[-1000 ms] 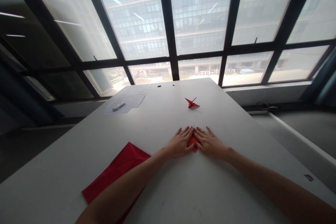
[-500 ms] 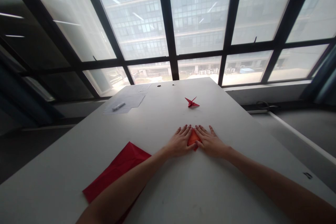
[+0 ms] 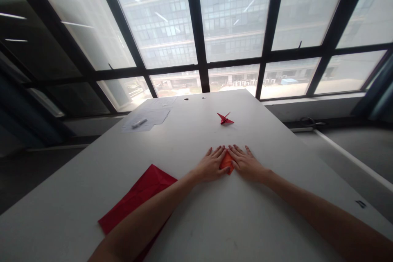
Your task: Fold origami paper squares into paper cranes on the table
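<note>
A small orange-red piece of folded paper [image 3: 227, 163] lies flat on the white table [image 3: 190, 221], partly covered by both hands. My left hand [image 3: 211, 165] rests on its left side, palm down, fingers stretched out and the thumb across the paper. On the right side, my right hand [image 3: 245, 164] presses down with fingers spread. The fingertips of the two hands almost meet at the paper's far corner. Beyond them stands a red folded paper crane [image 3: 225, 118].
Larger red paper sheets [image 3: 138, 196] lie at the left, partly under my left forearm. At the far left, white printed sheets [image 3: 158, 116] carry a whitish cylindrical item [image 3: 139, 123]. Near the right table edge is a small dark mark [image 3: 360, 204]. Tall windows stand behind the table.
My right thumb has drawn back to the right, so more of the orange-red paper shows. Both hands otherwise stay in place; the view has shifted very slightly.
</note>
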Demonstrator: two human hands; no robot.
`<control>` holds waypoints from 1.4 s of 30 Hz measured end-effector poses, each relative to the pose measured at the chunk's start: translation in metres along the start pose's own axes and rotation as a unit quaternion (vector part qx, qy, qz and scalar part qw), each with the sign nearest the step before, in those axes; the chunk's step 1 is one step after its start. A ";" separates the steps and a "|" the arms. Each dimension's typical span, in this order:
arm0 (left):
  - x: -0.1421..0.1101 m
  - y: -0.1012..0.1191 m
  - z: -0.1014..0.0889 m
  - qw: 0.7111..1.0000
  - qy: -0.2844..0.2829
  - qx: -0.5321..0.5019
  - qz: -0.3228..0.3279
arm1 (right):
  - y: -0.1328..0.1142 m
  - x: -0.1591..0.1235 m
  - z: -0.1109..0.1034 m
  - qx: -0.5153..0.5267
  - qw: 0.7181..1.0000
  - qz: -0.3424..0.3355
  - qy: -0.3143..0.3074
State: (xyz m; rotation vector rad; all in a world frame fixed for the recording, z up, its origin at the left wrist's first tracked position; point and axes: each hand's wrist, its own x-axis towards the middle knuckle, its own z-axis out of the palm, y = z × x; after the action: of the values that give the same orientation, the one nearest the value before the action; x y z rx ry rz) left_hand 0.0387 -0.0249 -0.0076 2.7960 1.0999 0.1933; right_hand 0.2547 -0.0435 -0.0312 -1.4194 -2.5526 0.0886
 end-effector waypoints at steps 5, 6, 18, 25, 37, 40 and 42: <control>0.000 0.002 -0.002 1.000 -0.005 -0.002 -0.002 | -0.003 0.000 -0.006 -0.020 0.997 -0.050 0.046; 0.000 0.003 -0.002 1.000 -0.005 -0.003 -0.003 | -0.004 0.000 -0.008 -0.026 0.996 -0.072 0.054; 0.001 0.001 -0.001 1.000 -0.014 0.004 -0.012 | 0.000 0.001 -0.005 0.011 0.996 -0.084 0.035; 0.001 -0.002 0.004 1.000 -0.003 0.004 -0.031 | 0.002 0.001 -0.003 0.034 0.997 -0.068 -0.001; 0.003 0.001 -0.003 0.987 0.113 -0.115 -0.021 | 0.005 0.002 -0.007 0.025 0.999 -0.045 -0.003; 0.003 0.000 -0.005 0.970 0.174 -0.167 0.002 | 0.010 0.003 -0.012 0.033 0.998 -0.049 -0.004; 0.004 -0.002 -0.005 0.968 0.187 -0.170 -0.001 | 0.015 0.003 -0.015 0.044 0.998 -0.042 -0.005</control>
State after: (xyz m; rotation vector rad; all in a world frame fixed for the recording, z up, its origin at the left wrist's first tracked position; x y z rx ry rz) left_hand 0.0393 -0.0202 -0.0032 2.5049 1.0199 0.8514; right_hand 0.2690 -0.0334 -0.0187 -1.2826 -2.5795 0.1920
